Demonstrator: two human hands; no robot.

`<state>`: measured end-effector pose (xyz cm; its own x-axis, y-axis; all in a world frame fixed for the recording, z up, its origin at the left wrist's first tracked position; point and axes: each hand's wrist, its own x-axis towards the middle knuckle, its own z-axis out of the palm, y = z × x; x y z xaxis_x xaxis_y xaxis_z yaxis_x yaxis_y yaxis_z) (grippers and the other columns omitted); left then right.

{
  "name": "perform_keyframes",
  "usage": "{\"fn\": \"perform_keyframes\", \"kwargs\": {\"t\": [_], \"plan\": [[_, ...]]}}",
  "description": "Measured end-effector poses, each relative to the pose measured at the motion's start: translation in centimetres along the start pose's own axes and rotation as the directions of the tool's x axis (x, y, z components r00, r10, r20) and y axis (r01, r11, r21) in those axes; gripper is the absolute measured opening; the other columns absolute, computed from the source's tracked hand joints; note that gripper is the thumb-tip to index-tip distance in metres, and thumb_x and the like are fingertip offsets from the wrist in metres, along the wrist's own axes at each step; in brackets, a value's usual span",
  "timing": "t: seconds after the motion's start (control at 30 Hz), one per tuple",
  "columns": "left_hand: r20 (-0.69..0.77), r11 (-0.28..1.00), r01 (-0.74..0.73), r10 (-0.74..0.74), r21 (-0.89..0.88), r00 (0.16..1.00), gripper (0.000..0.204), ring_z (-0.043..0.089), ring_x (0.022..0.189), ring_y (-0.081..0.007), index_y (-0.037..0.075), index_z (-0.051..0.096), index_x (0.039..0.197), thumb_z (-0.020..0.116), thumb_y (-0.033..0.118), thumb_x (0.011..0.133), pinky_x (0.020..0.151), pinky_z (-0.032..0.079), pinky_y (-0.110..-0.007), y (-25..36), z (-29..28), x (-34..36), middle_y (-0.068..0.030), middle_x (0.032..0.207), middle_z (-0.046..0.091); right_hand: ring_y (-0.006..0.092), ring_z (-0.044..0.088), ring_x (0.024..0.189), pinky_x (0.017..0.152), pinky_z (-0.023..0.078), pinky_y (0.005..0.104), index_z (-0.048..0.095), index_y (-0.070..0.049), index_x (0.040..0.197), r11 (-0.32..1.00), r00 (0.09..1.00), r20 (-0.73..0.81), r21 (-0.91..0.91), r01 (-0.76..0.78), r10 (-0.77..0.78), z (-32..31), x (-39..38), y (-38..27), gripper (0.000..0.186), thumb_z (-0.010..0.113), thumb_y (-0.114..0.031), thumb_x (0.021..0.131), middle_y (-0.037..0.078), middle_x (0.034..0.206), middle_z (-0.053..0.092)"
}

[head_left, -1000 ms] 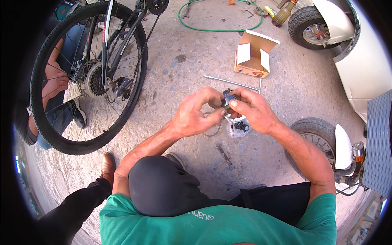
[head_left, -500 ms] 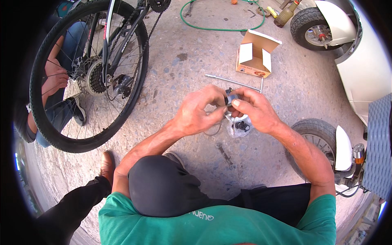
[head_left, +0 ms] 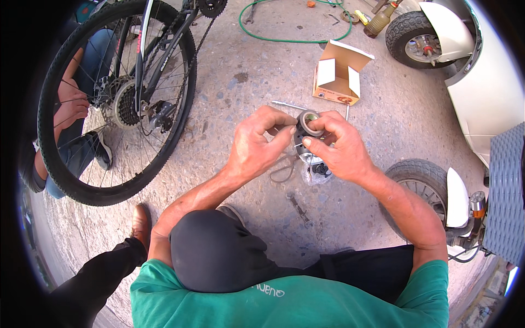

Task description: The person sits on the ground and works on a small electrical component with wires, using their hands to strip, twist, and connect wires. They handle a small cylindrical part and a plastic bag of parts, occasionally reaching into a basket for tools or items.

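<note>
My right hand [head_left: 345, 143] grips a roll of black tape [head_left: 312, 124], its pale round core facing up. My left hand [head_left: 261, 138] is closed in a pinch at the roll's left edge; whatever lies between thumb and forefinger is too small to make out. Just beneath the hands sits a dark round part with holes [head_left: 301, 140], partly covered by the fingers. Beside it on the ground is a clear plastic bag [head_left: 316, 176] with black parts in it. A thin looped cable [head_left: 281, 170] lies below my left hand.
An open cardboard box [head_left: 336, 82] and a metal T-handle tool [head_left: 288, 105] lie beyond my hands. A bicycle wheel [head_left: 188, 109] stands left, with another person's hands [head_left: 71, 104] behind its spokes. Nearer lies a wrench [head_left: 301, 209]. A white vehicle [head_left: 486, 93] borders the right.
The roll has turned, so its core now faces up and shows clearly. Both hands have shifted slightly left, and the dark round part beneath them shows more.
</note>
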<state>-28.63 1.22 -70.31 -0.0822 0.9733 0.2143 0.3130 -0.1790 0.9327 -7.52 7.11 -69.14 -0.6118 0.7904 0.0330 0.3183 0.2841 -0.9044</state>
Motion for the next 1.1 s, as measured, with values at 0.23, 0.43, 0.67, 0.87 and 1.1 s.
{"fn": "perform_keyframes", "kwargs": {"t": [0.23, 0.43, 0.67, 0.87, 1.1], "plan": [[-0.032, 0.981, -0.119, 0.125, 0.153, 0.992, 0.014, 0.07, 0.079, -0.0231, 0.002, 0.073, 0.096, 0.075, 0.003, 0.082, 0.071, 0.057, -0.034, 0.0, 0.3, 0.0, -0.0097, 0.092, 0.071, 0.0222, 0.064, 0.091, 0.075, 0.055, 0.0325, 0.069, 0.002, 0.102, 0.963, 0.989, -0.056, -0.241, 0.117, -0.134, 0.6, 0.0, -0.9, 0.025, 0.08, -0.013, 0.085, 0.011, 0.107, 0.062], [-0.012, 0.991, -0.093, 0.095, 0.093, 0.995, 0.012, 0.071, 0.082, -0.0263, 0.001, 0.07, 0.095, 0.073, 0.004, 0.084, 0.072, 0.057, -0.037, -0.2, 0.5, 0.1, -0.0115, 0.095, 0.073, 0.025, 0.064, 0.089, 0.075, 0.053, 0.0359, 0.067, 0.003, 0.096, 0.963, 0.993, -0.036, -0.247, 0.102, -0.115, 0.5, 0.5, -1.2, 0.023, 0.08, -0.014, 0.085, 0.014, 0.104, 0.063], [0.049, 0.993, -0.034, 0.028, 0.117, 0.998, 0.008, 0.071, 0.084, -0.0213, 0.0, 0.068, 0.093, 0.071, 0.002, 0.086, 0.075, 0.057, -0.034, -0.1, 0.0, 0.2, -0.011, 0.095, 0.073, 0.0251, 0.063, 0.087, 0.076, 0.052, 0.0374, 0.066, 0.004, 0.095, 0.97, 0.992, -0.009, -0.212, 0.122, -0.127, 0.9, 0.3, -1.0, 0.021, 0.078, -0.011, 0.086, 0.015, 0.102, 0.063], [0.086, 0.989, 0.045, -0.058, 0.141, 0.995, 0.007, 0.072, 0.083, -0.0185, -0.001, 0.068, 0.092, 0.071, 0.001, 0.086, 0.074, 0.057, -0.033, 0.0, 0.2, 0.3, -0.0105, 0.093, 0.073, 0.0238, 0.063, 0.085, 0.074, 0.051, 0.0366, 0.066, 0.004, 0.096, 0.98, 0.995, 0.006, -0.174, 0.096, -0.096, 1.0, 0.0, -0.5, 0.02, 0.078, -0.01, 0.086, 0.014, 0.102, 0.063], [0.088, 0.972, 0.167, -0.183, 0.167, 0.979, 0.006, 0.072, 0.082, -0.0166, -0.002, 0.068, 0.092, 0.069, 0.002, 0.087, 0.074, 0.057, -0.031, 0.1, 0.2, 0.8, -0.0109, 0.09, 0.073, 0.0253, 0.064, 0.082, 0.071, 0.053, 0.0366, 0.068, 0.003, 0.095, 0.991, 0.997, 0.009, -0.112, 0.079, -0.079, 1.0, 0.5, 0.0, 0.02, 0.078, -0.012, 0.087, 0.014, 0.097, 0.063]]}}
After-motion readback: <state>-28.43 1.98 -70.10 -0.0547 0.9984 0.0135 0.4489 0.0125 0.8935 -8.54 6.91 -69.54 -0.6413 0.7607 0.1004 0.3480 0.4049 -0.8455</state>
